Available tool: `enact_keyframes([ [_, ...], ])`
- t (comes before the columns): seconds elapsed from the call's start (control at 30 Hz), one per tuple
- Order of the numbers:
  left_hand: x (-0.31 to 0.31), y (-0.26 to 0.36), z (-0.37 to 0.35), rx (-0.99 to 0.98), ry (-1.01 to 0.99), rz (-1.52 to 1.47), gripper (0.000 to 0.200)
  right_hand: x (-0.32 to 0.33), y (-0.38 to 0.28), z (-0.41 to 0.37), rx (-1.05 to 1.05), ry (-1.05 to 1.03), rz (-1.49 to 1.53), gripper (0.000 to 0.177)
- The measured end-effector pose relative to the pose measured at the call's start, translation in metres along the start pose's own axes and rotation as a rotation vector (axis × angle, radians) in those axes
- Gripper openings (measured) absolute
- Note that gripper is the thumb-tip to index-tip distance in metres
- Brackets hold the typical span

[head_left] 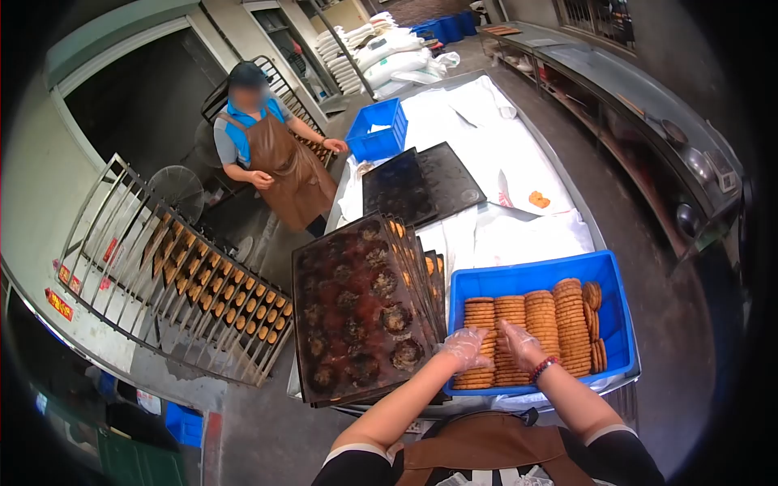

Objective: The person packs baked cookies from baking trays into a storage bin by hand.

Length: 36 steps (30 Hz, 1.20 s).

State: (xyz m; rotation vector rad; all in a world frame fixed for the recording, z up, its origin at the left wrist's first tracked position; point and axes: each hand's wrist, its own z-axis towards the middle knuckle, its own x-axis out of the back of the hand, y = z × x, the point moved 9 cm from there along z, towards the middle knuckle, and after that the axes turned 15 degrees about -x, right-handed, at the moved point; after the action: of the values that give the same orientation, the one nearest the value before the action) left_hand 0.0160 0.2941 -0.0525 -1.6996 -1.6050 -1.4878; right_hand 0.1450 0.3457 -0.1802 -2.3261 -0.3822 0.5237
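Observation:
A blue crate (535, 279) in front of me holds several upright rows of round brown cookies (541, 324). My left hand (467, 348), in a clear plastic glove, lies over the crate's near left side and touches the leftmost row, fingers stretched out. My right hand (521, 344), also gloved and with a beaded bracelet (544, 368) at the wrist, rests against the second row with its fingers extended. Both palms partly face each other across the cookies. Some cookies under the hands are hidden.
Left of the crate stands a pile of dark baking trays (348, 316). Farther back lie more black trays (421, 185), a knife (502, 185), orange crumbs (538, 199) and a smaller blue crate (378, 130). A co-worker (284, 162) stands left, near a rack (121, 243) of baked rounds.

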Motion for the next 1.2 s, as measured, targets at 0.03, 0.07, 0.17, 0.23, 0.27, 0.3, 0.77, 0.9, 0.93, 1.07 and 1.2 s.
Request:
enact_keyframes([
  [0.03,-0.002,-0.001,-0.001,0.014,0.003,-0.002,0.108,-0.009,0.008,0.010,-0.092,-0.060,0.075,0.068],
  [0.07,-0.003,0.001,-0.003,0.012,-0.009,0.001,0.108,-0.018,0.017,0.015,-0.184,-0.119,0.152,0.068],
  [0.17,0.009,0.007,-0.003,0.021,0.059,-0.015,0.111,-0.048,-0.010,-0.012,0.018,-0.163,0.047,0.070],
  [0.23,0.009,0.008,-0.006,0.036,0.031,0.012,0.116,-0.049,-0.003,-0.011,0.064,-0.207,0.086,0.071],
  [0.27,0.008,0.010,-0.006,-0.002,0.025,0.037,0.121,-0.046,-0.017,-0.032,0.133,-0.066,-0.150,0.072],
  [0.3,0.007,0.010,-0.007,-0.008,0.020,0.028,0.121,-0.043,-0.031,-0.051,0.196,0.074,-0.390,0.073],
  [0.77,-0.006,0.003,0.001,-0.045,0.087,0.110,0.107,-0.049,0.041,0.014,0.003,-0.098,-0.145,0.097],
  [0.9,0.003,0.007,0.001,-0.020,0.053,0.145,0.118,-0.037,-0.017,-0.046,0.088,0.067,-0.327,0.086],
  [0.93,0.003,0.005,0.002,-0.006,0.022,0.141,0.119,-0.038,-0.011,-0.041,0.054,0.079,-0.318,0.086],
  [1.07,0.009,-0.001,0.005,0.041,-0.057,0.083,0.116,-0.035,0.031,0.003,-0.194,-0.093,0.293,0.079],
  [1.2,0.016,-0.004,0.007,0.031,-0.021,0.000,0.107,-0.037,0.038,0.016,-0.119,-0.012,0.289,0.083],
])
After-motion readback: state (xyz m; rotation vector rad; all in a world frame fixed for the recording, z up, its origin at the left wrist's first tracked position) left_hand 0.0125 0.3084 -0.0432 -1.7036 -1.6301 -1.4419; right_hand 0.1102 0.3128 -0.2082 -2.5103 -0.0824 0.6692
